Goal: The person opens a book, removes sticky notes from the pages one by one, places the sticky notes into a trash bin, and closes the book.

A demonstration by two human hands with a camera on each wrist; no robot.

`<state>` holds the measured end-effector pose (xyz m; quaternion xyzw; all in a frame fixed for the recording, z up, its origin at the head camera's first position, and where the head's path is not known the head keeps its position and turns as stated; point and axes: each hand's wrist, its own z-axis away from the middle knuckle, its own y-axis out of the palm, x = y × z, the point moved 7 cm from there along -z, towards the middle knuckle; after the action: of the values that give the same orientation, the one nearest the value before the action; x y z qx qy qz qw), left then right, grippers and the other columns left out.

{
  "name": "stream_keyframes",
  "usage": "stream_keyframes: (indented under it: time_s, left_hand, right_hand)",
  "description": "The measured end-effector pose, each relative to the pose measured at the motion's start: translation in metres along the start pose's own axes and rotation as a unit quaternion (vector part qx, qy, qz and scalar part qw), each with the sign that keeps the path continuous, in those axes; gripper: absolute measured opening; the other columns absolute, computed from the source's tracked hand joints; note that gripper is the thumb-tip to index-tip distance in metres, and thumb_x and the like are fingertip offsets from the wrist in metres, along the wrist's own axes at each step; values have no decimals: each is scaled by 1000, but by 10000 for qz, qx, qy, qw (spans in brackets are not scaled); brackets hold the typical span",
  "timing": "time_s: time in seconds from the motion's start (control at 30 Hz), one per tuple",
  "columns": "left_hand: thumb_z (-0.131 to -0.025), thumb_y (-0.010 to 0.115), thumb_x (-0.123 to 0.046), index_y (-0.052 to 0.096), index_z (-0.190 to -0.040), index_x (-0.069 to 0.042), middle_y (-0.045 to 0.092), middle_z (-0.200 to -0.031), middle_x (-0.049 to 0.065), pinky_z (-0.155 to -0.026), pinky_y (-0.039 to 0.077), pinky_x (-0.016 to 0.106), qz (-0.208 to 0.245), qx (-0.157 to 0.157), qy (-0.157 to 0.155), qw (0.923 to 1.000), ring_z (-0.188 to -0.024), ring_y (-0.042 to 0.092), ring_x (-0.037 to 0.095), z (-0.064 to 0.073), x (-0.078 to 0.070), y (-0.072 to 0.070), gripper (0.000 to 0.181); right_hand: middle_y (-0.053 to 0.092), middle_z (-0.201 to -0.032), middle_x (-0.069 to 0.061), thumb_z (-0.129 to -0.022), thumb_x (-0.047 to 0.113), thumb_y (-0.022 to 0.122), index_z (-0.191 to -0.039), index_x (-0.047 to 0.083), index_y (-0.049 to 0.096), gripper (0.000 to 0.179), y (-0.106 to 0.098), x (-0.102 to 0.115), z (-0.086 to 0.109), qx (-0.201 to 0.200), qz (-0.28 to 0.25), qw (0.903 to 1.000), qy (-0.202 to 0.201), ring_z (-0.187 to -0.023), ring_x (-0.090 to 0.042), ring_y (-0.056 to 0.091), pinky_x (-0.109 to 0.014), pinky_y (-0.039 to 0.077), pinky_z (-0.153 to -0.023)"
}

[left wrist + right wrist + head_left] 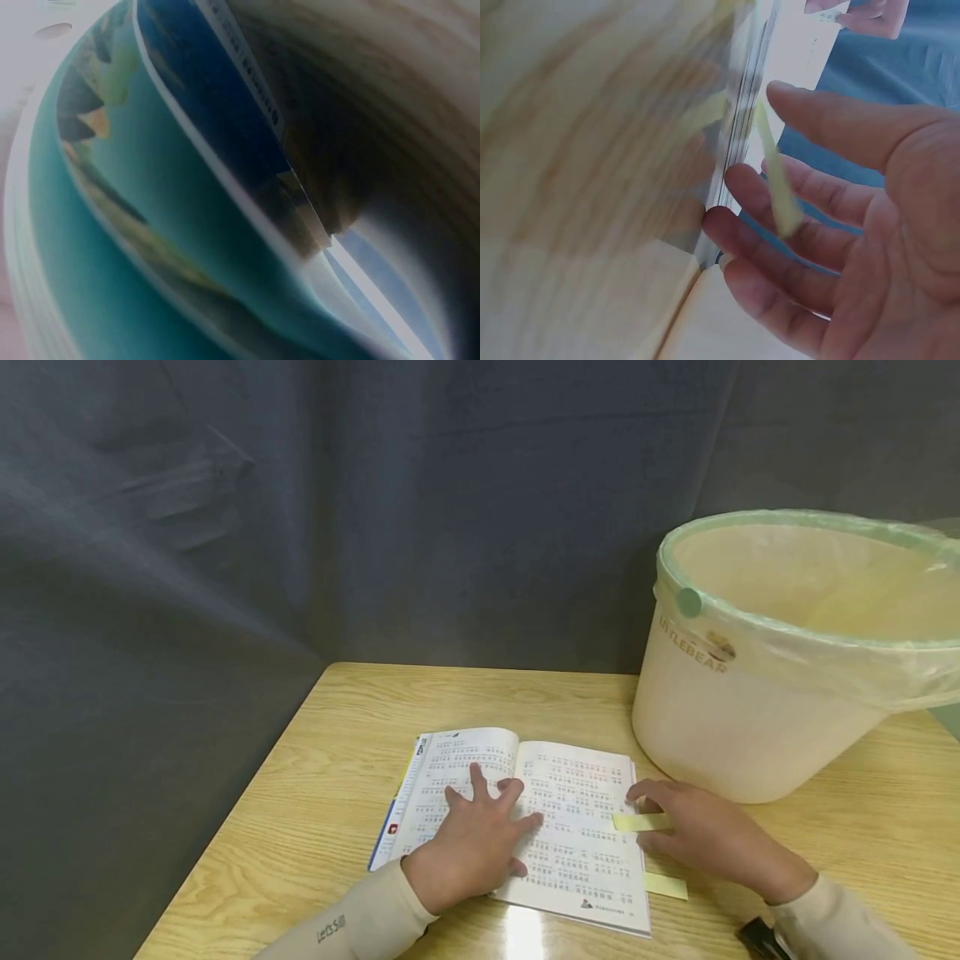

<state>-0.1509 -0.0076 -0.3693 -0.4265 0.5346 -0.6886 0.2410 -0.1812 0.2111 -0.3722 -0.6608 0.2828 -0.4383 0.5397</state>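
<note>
An open book [570,860] with printed text lies on the wooden table. My left hand [476,839] rests across its middle, fingers spread over both pages. At the right page's outer edge is my right hand [693,827], its fingers loosely bent by the page edges. A pale yellow sticky tab [633,822] sticks out there, partly covered by this hand. In the right wrist view the tab [781,195] hangs between the thumb and fingers, with the thumb apart from it. Lower on the same edge, a second yellow tab [666,886] projects. Curved teal pages [112,217] fill much of the left wrist view.
A large cream bucket [720,727] with a green rim and a clear liner stands on the table at the right, close behind my right hand. Dark cloth [480,510] hangs behind the table. A small black object [761,937] is by the right sleeve.
</note>
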Motion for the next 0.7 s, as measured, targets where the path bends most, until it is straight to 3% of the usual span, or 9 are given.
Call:
stream_keyframes:
  time_s: [0.23,0.43,0.7]
  left_hand:
    - [-82,63,-69,50,-140,-48,44,-133,11,-77,55,65,-49,-9,-3,10000,-127,47,57,0,0,0,62]
    - [-82,63,-69,50,-140,-48,44,-133,11,-77,55,65,-56,-35,13,10000,-127,48,57,1,0,0,62]
    - [-82,63,-69,51,-139,-48,44,-132,11,-76,55,64,-84,-71,18,9999,-127,48,57,1,0,0,62]
  right_hand:
    - [72,-104,6,-78,23,83,-104,25,65,32,-3,5,0,-114,142,9997,-135,-93,-14,68,-37,54,-76]
    - [70,-96,10,-80,19,80,-94,27,66,21,-9,8,0,-329,208,9989,-272,-77,-4,56,-31,50,-68]
    - [70,-91,13,-78,15,82,-90,24,71,19,-16,5,2,-520,117,9982,-287,-78,-4,62,-29,53,-68]
